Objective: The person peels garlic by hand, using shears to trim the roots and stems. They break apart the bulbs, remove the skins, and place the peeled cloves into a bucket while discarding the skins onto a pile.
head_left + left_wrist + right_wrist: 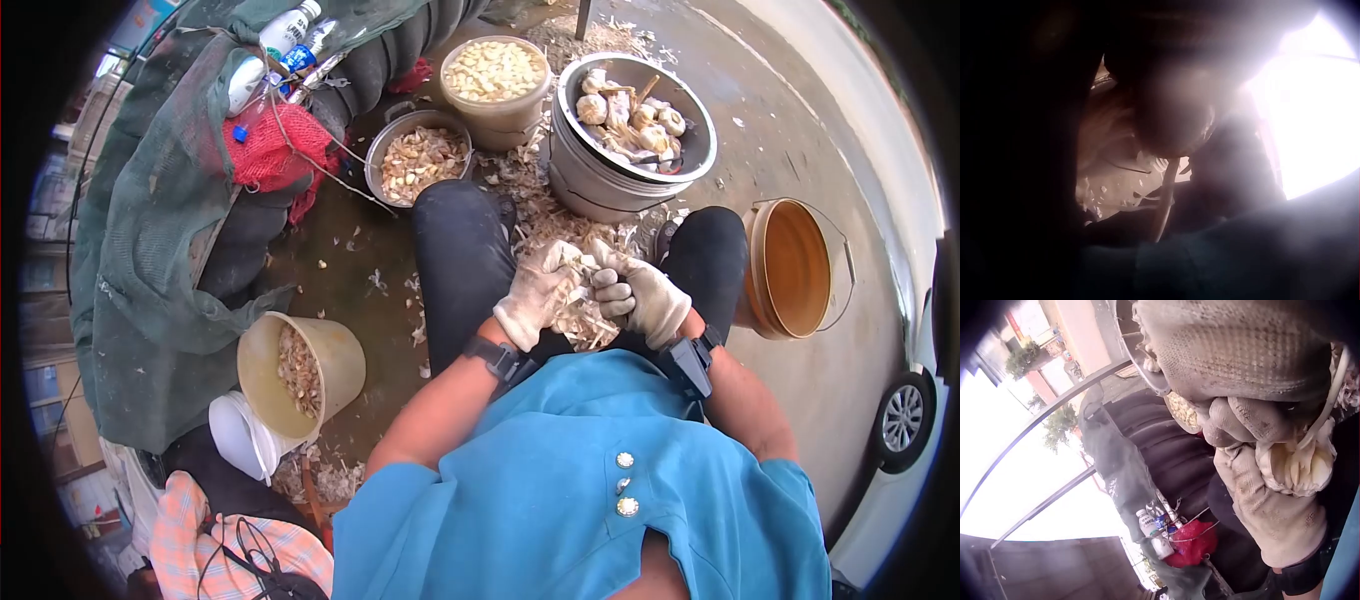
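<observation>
In the head view both gloved hands meet above a heap of garlic skins between my knees. My left hand (538, 292) and my right hand (645, 298) both grip one garlic bulb (583, 263). The right wrist view shows the bulb (1297, 467) up close, its pale cloves bared and a dry stalk (1330, 394) sticking up. There the left glove (1272, 515) cups the bulb from below, and the right glove's fingers (1241, 422) curl onto its top. The left wrist view is dark and blurred, showing only a glove (1172, 119) and a thin stalk (1166, 203).
Ahead stand a metal basin of whole garlic bulbs (690, 150), a plastic bucket of peeled cloves (497, 118) and a metal bowl (375, 160). A tan bucket (340, 355) lies at my left, a brown bucket (795, 268) at my right. Skins (535, 215) litter the ground.
</observation>
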The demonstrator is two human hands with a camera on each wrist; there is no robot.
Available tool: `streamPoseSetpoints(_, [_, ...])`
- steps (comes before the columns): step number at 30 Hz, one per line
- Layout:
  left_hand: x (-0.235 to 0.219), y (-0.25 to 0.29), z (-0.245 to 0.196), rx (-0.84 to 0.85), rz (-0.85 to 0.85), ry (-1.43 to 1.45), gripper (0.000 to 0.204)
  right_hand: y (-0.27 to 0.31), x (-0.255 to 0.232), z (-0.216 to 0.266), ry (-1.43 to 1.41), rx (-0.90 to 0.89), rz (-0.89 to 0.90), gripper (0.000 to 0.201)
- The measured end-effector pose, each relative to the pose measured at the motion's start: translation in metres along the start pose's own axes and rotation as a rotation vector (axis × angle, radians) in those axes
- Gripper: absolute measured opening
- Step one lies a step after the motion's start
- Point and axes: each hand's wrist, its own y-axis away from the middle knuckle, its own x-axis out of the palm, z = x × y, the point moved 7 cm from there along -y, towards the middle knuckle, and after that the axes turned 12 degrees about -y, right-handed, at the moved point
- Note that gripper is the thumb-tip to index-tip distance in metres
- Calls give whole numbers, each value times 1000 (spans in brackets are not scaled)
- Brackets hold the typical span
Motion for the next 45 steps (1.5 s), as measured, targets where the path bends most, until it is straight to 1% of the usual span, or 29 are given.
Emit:
streamPoseSetpoints(1, [4,-1,-5,26,79,176,13,-2,3,-2,-50,26,56,12])
streamPoseSetpoints(3, [7,1,-5,8,67,205,14,-1,5,-4,-109,18,136,14])
streamPoseSetpoints(4, [10,2,-9,-1,47,240,16,0,7,-3,-111,15,137,14])
streamPoseSetpoints(5, [9,5,-16,6,39,122,19,0,7,-1,-76,-20,111,14])
streamPoseSetpoints(6, [12,7,-19,-1,42,121,19,1,5,1,-42,-54,84,14])
streamPoseSetpoints(8, [15,9,-25,8,48,206,23,3,5,4,-14,-80,60,14])
streamPoseSetpoints(9, [13,7,-19,-72,34,279,24,3,3,6,29,-82,46,10])
streamPoseSetpoints(11, [12,4,-16,-35,64,254,24,3,5,6,69,-84,32,8])
streamPoseSetpoints(13, [13,3,-18,2,96,229,24,5,6,10,286,-158,-55,12])
streamPoseSetpoints(14, [12,3,-17,-47,70,196,24,5,10,7,283,-160,-55,12])
streamPoseSetpoints(17, [15,4,-20,-124,21,189,24,12,16,14,552,-421,-164,24])
streamPoseSetpoints(19, [17,5,-28,-148,-3,216,24,14,18,14,639,-474,-209,24])
streamPoseSetpoints(20, [21,7,-34,-169,50,234,25,17,19,18,729,-528,-255,25])
streamPoseSetpoints(21, [26,9,-36,-190,102,251,25,19,20,18,726,-527,-255,25])
streamPoseSetpoints(24, [15,4,-19,-192,28,180,27,22,25,19,781,-513,-247,25])
streamPoseSetpoints(26, [17,3,-20,-179,61,148,27,21,25,18,819,-491,-242,26])
streamPoseSetpoints(28, [17,1,-18,-165,91,118,28,19,19,16,716,-424,-219,25])
streamPoseSetpoints(30, [7,-4,-16,-10,4,-438,29,16,14,11,611,-357,-195,25])
streamPoseSetpoints(31, [11,-7,-22,126,20,-429,26,13,13,7,512,-306,-159,24])
streamPoseSetpoints(32, [8,-6,-21,124,19,-430,26,11,12,3,413,-256,-122,23])
streamPoseSetpoints(33, [10,-6,-12,-1,122,-65,24,7,8,5,321,-233,-53,22])
streamPoseSetpoints(34, [18,-3,-10,-127,221,300,22,8,9,6,321,-233,-50,22])
streamPoseSetpoints(36, [20,-4,-15,-110,193,310,17,10,16,5,276,-180,5,23])
streamPoseSetpoints(38, [14,-4,-16,-133,40,121,16,11,18,3,245,-134,28,24])
streamPoseSetpoints(39, [15,-3,-15,-134,38,121,16,9,11,5,195,-146,8,24])
streamPoseSetpoints(41, [7,-5,-20,-12,-63,-9,15,6,2,10,146,-158,-11,24])
streamPoseSetpoints(42, [5,-6,-19,-12,-61,-10,15,6,-1,13,128,-161,-18,24])
streamPoseSetpoints(44, [5,-6,-10,-96,2,270,17,8,-1,16,107,-166,-25,23])
streamPoseSetpoints(45, [4,-7,-8,-98,4,270,17,10,-1,18,101,-177,-50,23])
